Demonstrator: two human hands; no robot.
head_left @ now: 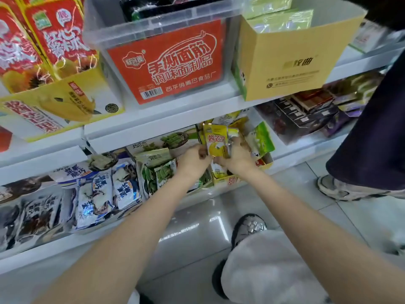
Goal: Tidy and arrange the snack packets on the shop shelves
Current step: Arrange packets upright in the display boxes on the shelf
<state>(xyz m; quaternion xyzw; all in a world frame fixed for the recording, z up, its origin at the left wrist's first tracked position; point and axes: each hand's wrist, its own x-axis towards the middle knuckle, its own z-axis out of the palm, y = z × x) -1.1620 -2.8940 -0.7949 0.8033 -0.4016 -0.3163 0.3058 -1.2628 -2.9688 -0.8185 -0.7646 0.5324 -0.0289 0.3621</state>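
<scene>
Below white shop shelves (166, 110), glossy tiled floor (197, 216), yellow packets (215, 139) held

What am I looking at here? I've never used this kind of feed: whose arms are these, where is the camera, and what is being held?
There is no machine here. The single picture comes from a camera worn on a person's head, looking forward and down, so the two bare arms are the wearer's own. The left hand and right hand together grip a small bunch of yellow snack packets over a yellow display box on the lower shelf. Left of it lie green packets and blue-and-white packets. On the shelf above stand a clear tub with an orange label and a yellow carton. Another person's leg and shoe stand at the right.
</scene>
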